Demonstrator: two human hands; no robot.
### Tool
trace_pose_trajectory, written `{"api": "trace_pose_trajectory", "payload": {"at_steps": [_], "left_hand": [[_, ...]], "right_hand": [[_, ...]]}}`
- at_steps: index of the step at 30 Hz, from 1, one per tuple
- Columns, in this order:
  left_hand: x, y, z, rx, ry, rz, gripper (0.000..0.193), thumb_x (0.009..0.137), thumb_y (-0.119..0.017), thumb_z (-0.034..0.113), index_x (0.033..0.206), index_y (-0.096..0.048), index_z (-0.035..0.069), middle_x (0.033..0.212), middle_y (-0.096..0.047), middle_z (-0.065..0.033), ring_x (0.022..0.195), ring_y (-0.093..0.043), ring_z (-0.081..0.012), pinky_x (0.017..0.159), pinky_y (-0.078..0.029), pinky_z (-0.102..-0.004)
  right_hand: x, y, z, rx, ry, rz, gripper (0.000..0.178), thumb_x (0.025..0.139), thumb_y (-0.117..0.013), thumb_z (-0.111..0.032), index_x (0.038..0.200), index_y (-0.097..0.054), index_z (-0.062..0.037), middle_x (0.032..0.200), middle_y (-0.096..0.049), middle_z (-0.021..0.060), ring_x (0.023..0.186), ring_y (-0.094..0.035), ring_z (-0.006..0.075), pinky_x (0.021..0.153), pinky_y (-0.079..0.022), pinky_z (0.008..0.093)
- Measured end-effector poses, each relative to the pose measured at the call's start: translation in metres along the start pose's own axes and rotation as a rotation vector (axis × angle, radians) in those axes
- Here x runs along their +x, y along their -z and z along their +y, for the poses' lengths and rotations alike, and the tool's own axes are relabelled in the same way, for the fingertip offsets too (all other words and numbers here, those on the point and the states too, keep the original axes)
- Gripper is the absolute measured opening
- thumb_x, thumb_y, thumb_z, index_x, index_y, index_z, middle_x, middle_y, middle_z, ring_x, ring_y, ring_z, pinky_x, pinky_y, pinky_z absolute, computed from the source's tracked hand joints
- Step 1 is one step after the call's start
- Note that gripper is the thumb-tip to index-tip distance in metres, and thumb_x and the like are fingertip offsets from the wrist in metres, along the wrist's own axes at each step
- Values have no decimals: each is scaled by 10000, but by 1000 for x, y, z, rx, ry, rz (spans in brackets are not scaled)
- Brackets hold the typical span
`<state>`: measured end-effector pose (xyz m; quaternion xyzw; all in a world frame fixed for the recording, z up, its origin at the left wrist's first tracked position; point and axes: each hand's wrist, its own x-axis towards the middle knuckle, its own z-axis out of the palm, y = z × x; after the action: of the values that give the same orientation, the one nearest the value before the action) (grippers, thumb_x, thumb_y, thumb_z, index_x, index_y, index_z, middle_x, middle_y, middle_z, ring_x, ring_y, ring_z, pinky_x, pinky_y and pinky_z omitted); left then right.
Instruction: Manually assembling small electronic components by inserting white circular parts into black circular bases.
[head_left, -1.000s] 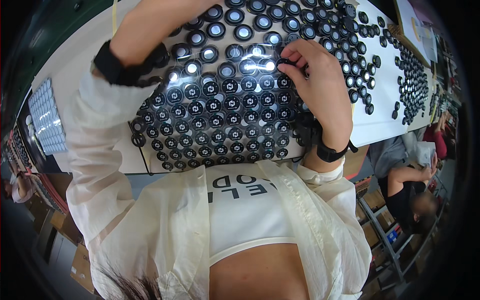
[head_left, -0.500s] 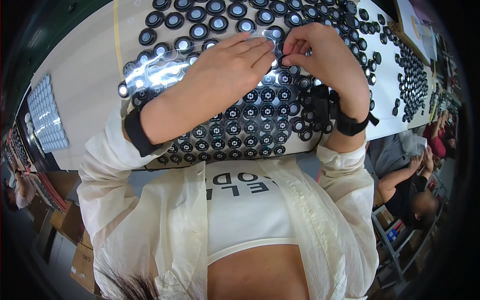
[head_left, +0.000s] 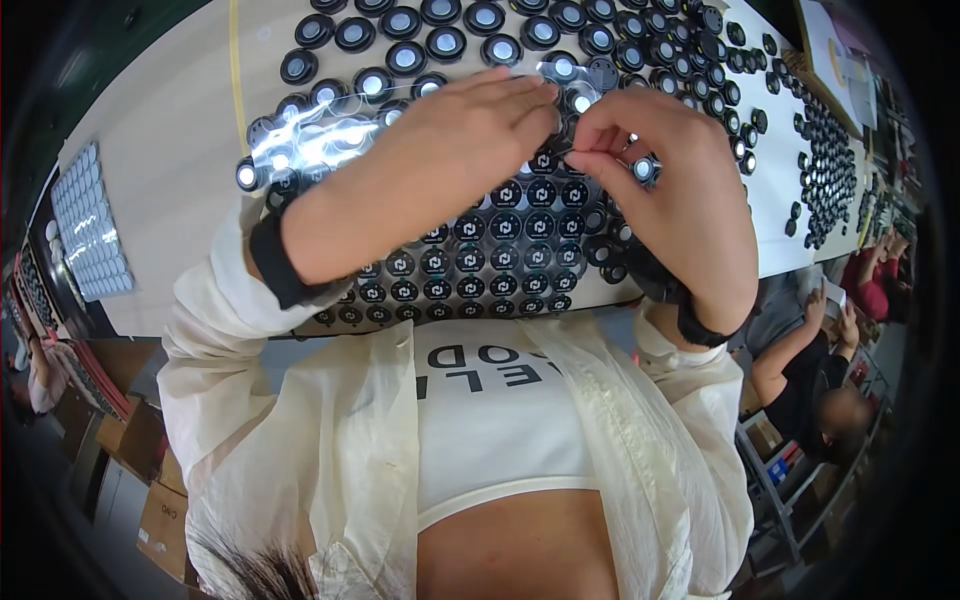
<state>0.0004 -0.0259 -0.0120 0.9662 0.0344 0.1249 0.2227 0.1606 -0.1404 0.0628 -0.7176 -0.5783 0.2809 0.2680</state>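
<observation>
A clear plastic sheet (head_left: 408,222) bears rows of round black pieces with white marks; its far left part shines with glare. My left hand (head_left: 478,125) lies across its far part, palm down with the fingers stretched out. At the sheet's right side my right hand (head_left: 640,135) is bent, thumb and forefinger pinched together beside a marked black disc (head_left: 545,162). What sits between those fingertips is too small to make out. Beyond both hands stand several black round parts with pale centres (head_left: 446,43). The palm and wrist hide part of the sheet.
More black round parts (head_left: 828,165) crowd the table's right side. A pale sheet of round pieces (head_left: 92,225) lies at the left, past a yellow line (head_left: 235,70). A carton (head_left: 835,60) is at the far right. Another person (head_left: 800,375) sits to the right.
My right hand has come nearer to me, its pinch now lower along the sheet's right side, and its wrist has swung slightly right. The left hand has barely shifted.
</observation>
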Motion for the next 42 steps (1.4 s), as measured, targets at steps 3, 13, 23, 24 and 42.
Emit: {"api": "trace_pose_trajectory", "payload": {"at_steps": [3,13,23,24,42], "left_hand": [[1,24,-10,-331,76,-3,417,845,-662,66,1257,-599,69,1295,-598,-132,1180,-587,-283,1030,-451,-380],[-20,49,-2,-1085,297,206,456,915,-577,-55,1349,-439,-30,1320,-572,-205,1248,-548,-232,1030,-442,-340],[-19,51,10,-1224,477,279,493,835,-641,-138,1287,-459,-62,1184,-645,-221,1115,-643,-238,976,-517,-330],[-18,52,12,-1191,487,293,476,831,-647,-140,1270,-478,-67,1138,-664,-218,1063,-666,-237,937,-542,-317],[-22,44,14,-957,482,392,380,827,-698,-98,1190,-589,-75,1073,-697,-184,964,-704,-211,878,-583,-301]], "right_hand": [[-7,7,0,143,69,47,136,760,-751,-18,844,-645,-6,847,-635,84,737,-607,182,668,-465,289],[-10,-19,-2,1152,-37,214,208,880,-689,19,1067,-603,47,914,-671,65,846,-617,68,752,-488,189],[0,-36,3,1024,29,188,194,892,-680,17,1083,-673,52,984,-708,98,863,-652,82,754,-510,191],[1,-37,3,1024,27,189,194,892,-680,17,1083,-673,52,984,-708,98,863,-652,82,754,-510,191],[5,-49,-1,825,-31,319,148,862,-729,-7,1007,-726,23,822,-692,16,675,-578,21,597,-449,162]]}}
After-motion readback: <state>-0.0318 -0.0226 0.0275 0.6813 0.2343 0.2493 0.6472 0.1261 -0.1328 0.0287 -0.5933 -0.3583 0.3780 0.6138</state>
